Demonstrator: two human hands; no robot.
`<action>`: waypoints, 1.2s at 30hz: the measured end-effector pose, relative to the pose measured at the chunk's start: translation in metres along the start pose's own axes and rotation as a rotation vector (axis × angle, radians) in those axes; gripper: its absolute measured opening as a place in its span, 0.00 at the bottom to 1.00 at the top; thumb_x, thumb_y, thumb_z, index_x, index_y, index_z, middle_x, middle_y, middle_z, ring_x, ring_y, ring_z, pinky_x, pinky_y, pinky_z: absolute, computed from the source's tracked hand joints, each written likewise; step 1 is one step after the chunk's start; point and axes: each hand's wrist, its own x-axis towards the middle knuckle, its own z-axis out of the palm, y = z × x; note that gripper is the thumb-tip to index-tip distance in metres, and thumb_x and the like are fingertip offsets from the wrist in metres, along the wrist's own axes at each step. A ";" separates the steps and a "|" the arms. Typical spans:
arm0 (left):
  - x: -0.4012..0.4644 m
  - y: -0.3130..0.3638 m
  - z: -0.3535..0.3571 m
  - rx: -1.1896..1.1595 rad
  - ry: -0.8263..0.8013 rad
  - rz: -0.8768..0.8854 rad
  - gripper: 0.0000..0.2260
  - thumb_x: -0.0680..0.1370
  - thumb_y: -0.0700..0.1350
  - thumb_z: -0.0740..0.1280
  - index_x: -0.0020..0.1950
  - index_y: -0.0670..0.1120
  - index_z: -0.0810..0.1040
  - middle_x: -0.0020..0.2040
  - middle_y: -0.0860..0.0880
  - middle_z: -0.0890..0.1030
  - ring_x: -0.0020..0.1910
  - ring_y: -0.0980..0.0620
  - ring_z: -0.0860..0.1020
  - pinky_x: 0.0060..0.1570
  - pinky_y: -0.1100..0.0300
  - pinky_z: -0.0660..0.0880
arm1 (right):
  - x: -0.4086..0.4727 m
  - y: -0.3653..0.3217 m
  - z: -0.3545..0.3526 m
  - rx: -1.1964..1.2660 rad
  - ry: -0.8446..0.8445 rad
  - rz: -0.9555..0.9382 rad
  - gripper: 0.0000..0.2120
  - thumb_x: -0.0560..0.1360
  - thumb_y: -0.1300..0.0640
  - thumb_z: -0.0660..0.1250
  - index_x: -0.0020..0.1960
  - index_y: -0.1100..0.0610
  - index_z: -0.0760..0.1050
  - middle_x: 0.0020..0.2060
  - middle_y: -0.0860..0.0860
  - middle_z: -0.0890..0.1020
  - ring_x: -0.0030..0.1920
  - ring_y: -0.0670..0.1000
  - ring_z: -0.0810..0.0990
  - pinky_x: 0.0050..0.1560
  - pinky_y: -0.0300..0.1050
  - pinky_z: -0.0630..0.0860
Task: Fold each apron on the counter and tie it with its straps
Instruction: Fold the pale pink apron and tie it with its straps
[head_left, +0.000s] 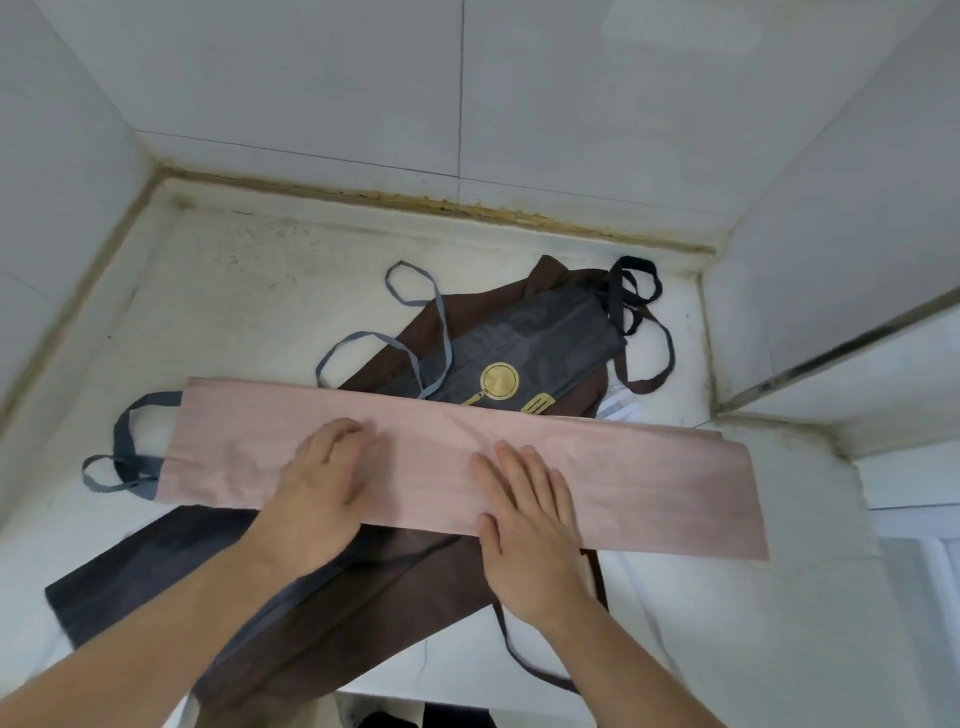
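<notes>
A pink apron (649, 483) lies folded into a long band across the white counter (234, 291). Its grey-blue straps (130, 447) loop out at the left end. My left hand (322, 483) rests on the band left of centre, fingers slightly bent. My right hand (524, 514) presses flat on it just right of centre. Under the band lie a dark grey apron (524, 338) with a gold pan print and a brown apron (395, 587), both spread out unfolded.
Tiled walls (467, 93) close the counter at the back, left and right. Black straps (631, 291) and a brown strap (660, 364) curl at the back right. The counter's front edge (467, 688) runs below the brown apron. A raised ledge (883, 431) stands at the right.
</notes>
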 end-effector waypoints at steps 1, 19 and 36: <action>-0.002 0.015 0.013 0.029 -0.066 0.027 0.30 0.82 0.59 0.56 0.84 0.59 0.53 0.83 0.56 0.49 0.82 0.46 0.50 0.81 0.41 0.52 | 0.000 -0.002 0.000 0.021 -0.008 -0.036 0.30 0.85 0.46 0.47 0.84 0.39 0.40 0.84 0.41 0.41 0.83 0.49 0.36 0.83 0.56 0.41; 0.013 0.135 0.091 0.216 -0.001 0.417 0.25 0.83 0.58 0.63 0.79 0.59 0.62 0.71 0.52 0.67 0.64 0.49 0.72 0.62 0.52 0.75 | -0.046 0.174 -0.065 0.586 0.177 1.116 0.22 0.69 0.57 0.77 0.54 0.62 0.68 0.49 0.58 0.77 0.40 0.59 0.78 0.34 0.46 0.70; 0.078 0.207 0.080 0.394 -0.366 0.103 0.64 0.64 0.72 0.75 0.79 0.63 0.27 0.68 0.47 0.65 0.58 0.44 0.77 0.55 0.49 0.78 | -0.067 0.154 -0.060 1.598 0.392 1.065 0.11 0.80 0.64 0.71 0.62 0.62 0.79 0.51 0.60 0.88 0.47 0.63 0.88 0.44 0.55 0.84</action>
